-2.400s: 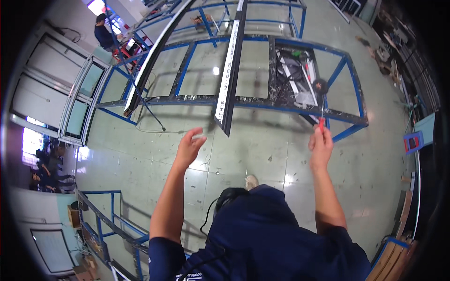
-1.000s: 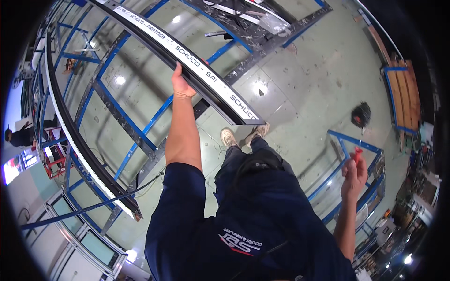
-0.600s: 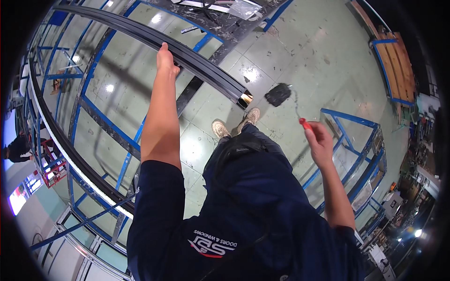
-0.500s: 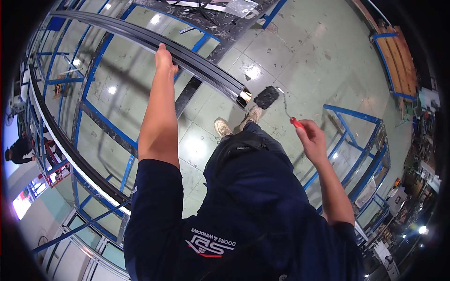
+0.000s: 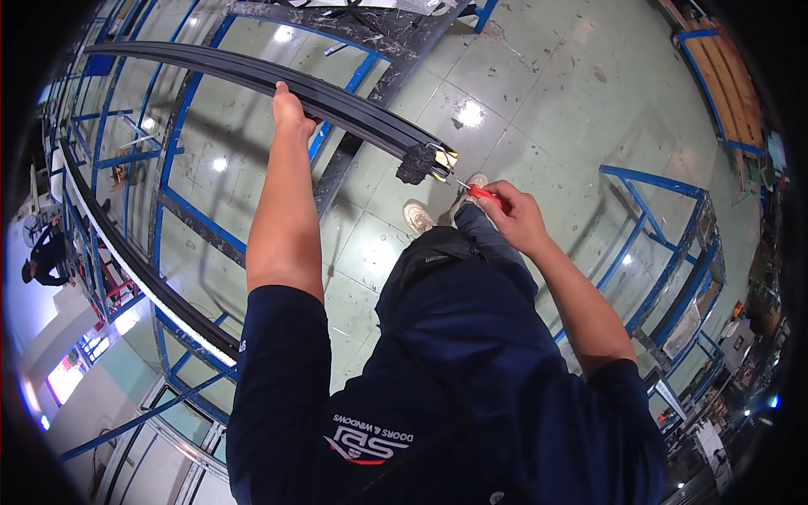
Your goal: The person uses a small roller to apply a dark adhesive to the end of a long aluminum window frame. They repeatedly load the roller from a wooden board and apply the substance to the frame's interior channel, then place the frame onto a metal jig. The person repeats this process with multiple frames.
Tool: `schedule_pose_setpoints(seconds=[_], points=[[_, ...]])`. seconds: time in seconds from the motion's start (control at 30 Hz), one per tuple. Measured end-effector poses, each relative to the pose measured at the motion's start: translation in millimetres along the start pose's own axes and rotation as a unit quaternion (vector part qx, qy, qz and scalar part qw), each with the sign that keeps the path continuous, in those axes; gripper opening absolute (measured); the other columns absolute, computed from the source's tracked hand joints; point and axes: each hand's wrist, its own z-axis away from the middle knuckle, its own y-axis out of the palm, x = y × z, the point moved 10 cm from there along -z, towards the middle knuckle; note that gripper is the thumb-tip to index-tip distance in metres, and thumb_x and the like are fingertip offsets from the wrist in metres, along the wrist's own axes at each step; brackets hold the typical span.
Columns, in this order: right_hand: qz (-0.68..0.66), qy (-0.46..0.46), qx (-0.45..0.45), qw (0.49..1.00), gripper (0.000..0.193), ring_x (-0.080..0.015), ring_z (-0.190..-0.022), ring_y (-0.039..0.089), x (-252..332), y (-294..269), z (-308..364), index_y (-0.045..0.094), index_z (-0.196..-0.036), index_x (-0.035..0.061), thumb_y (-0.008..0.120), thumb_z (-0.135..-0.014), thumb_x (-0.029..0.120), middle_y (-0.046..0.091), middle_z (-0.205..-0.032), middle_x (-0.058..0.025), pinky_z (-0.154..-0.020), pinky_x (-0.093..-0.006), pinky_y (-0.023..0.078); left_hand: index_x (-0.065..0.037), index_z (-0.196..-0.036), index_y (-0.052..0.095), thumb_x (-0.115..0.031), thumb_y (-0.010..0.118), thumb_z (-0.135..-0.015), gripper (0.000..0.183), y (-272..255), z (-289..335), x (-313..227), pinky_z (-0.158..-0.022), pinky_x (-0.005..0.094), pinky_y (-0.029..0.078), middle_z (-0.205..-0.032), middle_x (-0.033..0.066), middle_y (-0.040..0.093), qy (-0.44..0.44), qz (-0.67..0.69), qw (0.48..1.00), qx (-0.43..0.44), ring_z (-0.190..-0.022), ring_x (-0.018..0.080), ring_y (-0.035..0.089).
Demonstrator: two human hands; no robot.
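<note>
Matt black metal profile (image 5: 278,88), glossy tiled floor (image 5: 539,93)

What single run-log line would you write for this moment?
left hand: grips long black profile | right hand: holds red-handled screwdriver, tip at profile end | blue frames around

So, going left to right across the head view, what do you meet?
Person in dark clothes at the far left → left hand on the long black metal profile → right hand holding a red-handled tool → blue steel frame rack.
</note>
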Motion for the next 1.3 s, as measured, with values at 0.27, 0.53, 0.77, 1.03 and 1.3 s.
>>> schedule_pose_setpoints(seconds=[0.27,0.53,0.77,1.03,1.3], points=[[-0.033,0.019,-0.041,0.998,0.025,-0.0268,-0.061,0.063,-30.8,-6.3,27.6,0.071,-0.106,0.0099,0.072,-0.094,0.031,0.066,-0.072,-0.0117,-0.060,-0.0361,0.049,-0.005,-0.140,0.046,-0.048,0.032,-0.110,0.055,-0.5,-1.5,0.1,-0.101,0.0724,0.042,-0.140,0.0187,0.056,0.002,-0.005,1.000,0.003,-0.124,0.0411,0.059],[-0.021,0.051,-0.047,0.997,0.026,-0.0281,-0.066,0.065,-64.0,6.5,27.0,0.071,-0.107,0.0121,0.072,-0.093,0.034,0.067,-0.075,-0.0130,-0.063,-0.0370,0.050,-0.006,-0.147,0.043,-0.052,0.031,-0.109,0.061,1.9,-0.2,4.1,-0.104,0.0731,0.039,-0.147,0.0189,0.050,-0.014,-0.040,0.999,-0.003,-0.129,0.0430,0.054],[-0.030,0.040,-0.073,0.996,0.026,-0.0237,-0.064,0.062,-68.9,-8.3,45.9,0.071,-0.101,0.0075,0.072,-0.094,0.032,0.065,-0.075,-0.0143,-0.062,-0.0345,0.049,-0.006,-0.154,0.033,-0.064,0.029,-0.105,0.076,-15.2,-42.2,16.4,-0.109,0.0709,0.036,-0.153,0.0215,0.043,0.018,-0.023,0.995,0.096,-0.135,0.0461,0.049],[-0.047,0.034,-0.063,0.996,0.023,-0.0106,-0.062,0.047,-98.3,15.7,34.8,0.066,-0.091,0.0002,0.071,-0.096,0.022,0.054,-0.066,-0.0050,-0.059,-0.0294,0.044,0.004,-0.152,0.027,-0.052,0.052,-0.103,0.079,-17.8,-77.9,30.2,-0.111,0.0513,0.042,-0.149,0.0282,0.045,0.058,-0.014,0.998,-0.027,-0.136,0.0389,0.049],[-0.027,0.023,-0.121,0.992,0.023,-0.0130,-0.070,0.054,-100.0,-54.4,82.7,0.066,-0.103,0.0011,0.065,-0.100,0.024,0.059,-0.079,-0.0036,-0.062,-0.0297,0.045,-0.005,-0.158,0.021,-0.056,0.052,-0.099,0.084,-18.9,-9.8,1.3,-0.116,0.0508,0.037,-0.149,0.0335,0.044,0.015,-0.142,0.974,-0.176,-0.138,0.0488,0.045]])
